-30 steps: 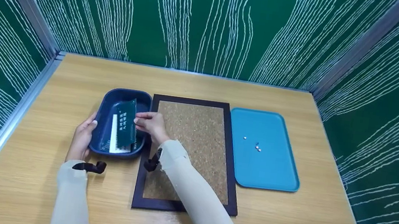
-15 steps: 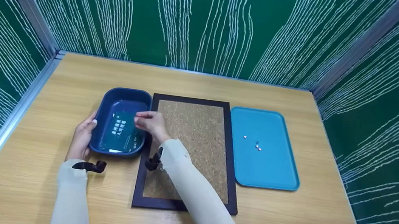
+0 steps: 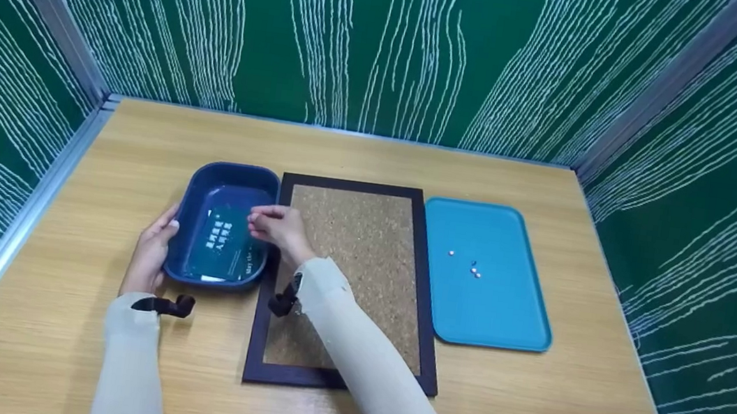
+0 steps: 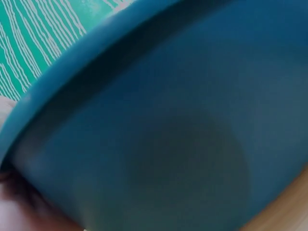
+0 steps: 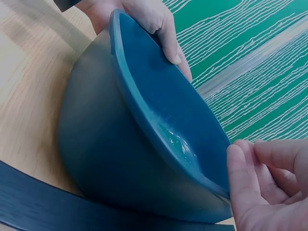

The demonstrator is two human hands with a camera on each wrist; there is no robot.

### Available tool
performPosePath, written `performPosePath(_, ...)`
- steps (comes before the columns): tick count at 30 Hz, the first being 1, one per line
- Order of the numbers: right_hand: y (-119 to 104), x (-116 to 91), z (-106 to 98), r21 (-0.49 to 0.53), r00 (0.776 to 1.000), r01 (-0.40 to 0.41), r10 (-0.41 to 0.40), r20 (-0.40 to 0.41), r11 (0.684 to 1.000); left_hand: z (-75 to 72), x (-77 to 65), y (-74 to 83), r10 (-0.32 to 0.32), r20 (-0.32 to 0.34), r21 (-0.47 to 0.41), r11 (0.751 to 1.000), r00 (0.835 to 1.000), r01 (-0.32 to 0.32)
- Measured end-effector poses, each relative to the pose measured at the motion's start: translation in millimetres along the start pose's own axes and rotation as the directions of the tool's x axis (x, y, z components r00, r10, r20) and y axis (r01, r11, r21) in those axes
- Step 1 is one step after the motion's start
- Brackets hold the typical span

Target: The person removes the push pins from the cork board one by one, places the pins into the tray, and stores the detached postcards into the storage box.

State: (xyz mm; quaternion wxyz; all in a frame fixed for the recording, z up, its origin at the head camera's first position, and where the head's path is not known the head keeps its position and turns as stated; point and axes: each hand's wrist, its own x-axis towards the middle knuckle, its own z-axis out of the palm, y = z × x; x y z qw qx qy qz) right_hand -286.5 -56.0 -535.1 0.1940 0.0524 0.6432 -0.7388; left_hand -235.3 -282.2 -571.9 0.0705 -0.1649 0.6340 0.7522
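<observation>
A dark blue basin (image 3: 179, 233) stands on the table in the head view. My left hand (image 3: 149, 254) grips its left side, thumb at the rim. Inside, flat at the near end, lies a dark green card (image 3: 222, 252) with white lettering; a sliver of white shows at its near edge. Over the right rim hovers my right hand (image 3: 280, 230), its fingers bent and fingertips close together, apparently with nothing between them. The right wrist view shows these fingertips (image 5: 236, 156) by the rim. Basin wall fills most of the left wrist view.
Right of the basin lies a cork board (image 3: 361, 269) in a dark frame, partly under my right forearm. A light blue tray (image 3: 497, 307) beside it bears several tiny pale objects (image 3: 475, 272). Green panels with white lines enclose the wooden table (image 3: 347, 155).
The green card, earlier pinched upright by my right hand, has dropped flat onto the basin's bottom, covering most of the white piece there. Both hands have stayed nearly in place.
</observation>
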Motion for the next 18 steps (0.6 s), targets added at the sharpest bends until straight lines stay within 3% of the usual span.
performPosePath(5,0.3,1.6,-2.9,0.019,1.0,0.004,-0.004,0.0,1.0,-0.8,1.1,2.3,-0.022,-0.005,0.047,0.999,1.0,0.022)
performPosePath(10,-1.2,1.9,-7.3,0.02,1.0,0.005,-0.004,-0.009,1.0,0.3,0.4,6.9,0.008,0.0,0.183,0.983,1.0,-0.008)
performPosePath(14,-3.0,0.7,-12.8,0.0,1.0,0.015,-0.015,-0.004,1.0,0.4,-1.3,13.9,0.042,0.018,0.331,0.943,0.999,-0.046)
performPosePath(18,-6.7,-1.4,-21.4,-0.083,0.999,0.036,-0.036,0.003,0.996,3.0,-4.9,24.4,0.04,0.02,0.5,0.865,0.999,-0.044)
